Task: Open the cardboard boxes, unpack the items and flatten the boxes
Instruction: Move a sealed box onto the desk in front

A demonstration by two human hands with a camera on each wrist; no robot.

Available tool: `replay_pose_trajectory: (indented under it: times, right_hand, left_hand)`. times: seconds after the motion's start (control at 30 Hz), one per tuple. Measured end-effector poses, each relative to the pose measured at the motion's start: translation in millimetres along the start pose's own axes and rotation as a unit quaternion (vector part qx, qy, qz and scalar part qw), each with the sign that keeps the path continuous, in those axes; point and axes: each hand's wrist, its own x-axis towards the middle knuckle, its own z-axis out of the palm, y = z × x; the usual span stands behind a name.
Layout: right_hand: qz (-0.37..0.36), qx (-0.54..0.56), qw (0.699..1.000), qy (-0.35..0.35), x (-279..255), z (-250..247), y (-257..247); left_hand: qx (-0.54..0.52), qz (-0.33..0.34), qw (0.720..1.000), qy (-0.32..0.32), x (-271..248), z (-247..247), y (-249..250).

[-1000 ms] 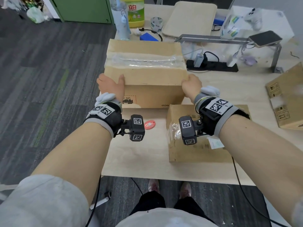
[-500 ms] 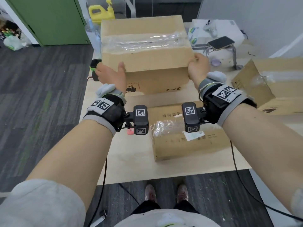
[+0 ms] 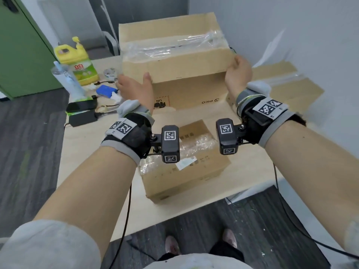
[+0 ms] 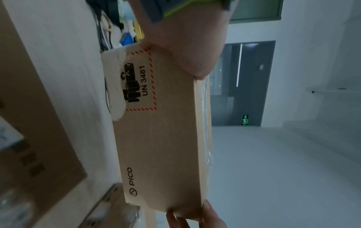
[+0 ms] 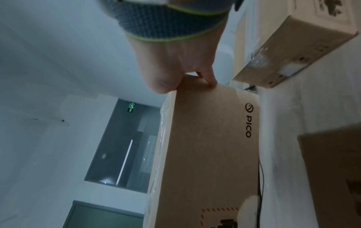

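Pale wooden tabletop fills the middle of the head view, with dark floor at left and below. Centre top, a large brown cardboard box sealed with clear tape is held up off the table between both hands. The left hand grips its lower left corner, thumb on the near face; the right hand clasps the right edge, thumb over the top rim. Below them a smaller brown taped cardboard box lies on the table near its front edge. A third brown cardboard box sits at right. At upper left stands a yellow detergent jug.

Left wrist view: the large box runs down the frame, a battery warning label and PICO print on its face; the left hand presses its top end, clamped on the corner.

Right wrist view: the right hand pinches the box by its upper corner, fingers curled over the edge.
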Motion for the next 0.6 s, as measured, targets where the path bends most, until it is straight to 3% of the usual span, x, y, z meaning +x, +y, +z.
replay_pose_trajectory:
  times: [0.23,0.6]
  right_hand:
    - [0.009,0.023,0.999,0.026,52.2,-83.9,51.7]
    - [0.006,0.059,0.998,0.035,155.5,-201.1,162.5]
  left_hand:
    - [-0.029,-0.036,0.999,-0.023,-60.2,76.8,71.5]
    - [-0.040,-0.018,0.998,-0.040,-163.4,217.4,160.9]
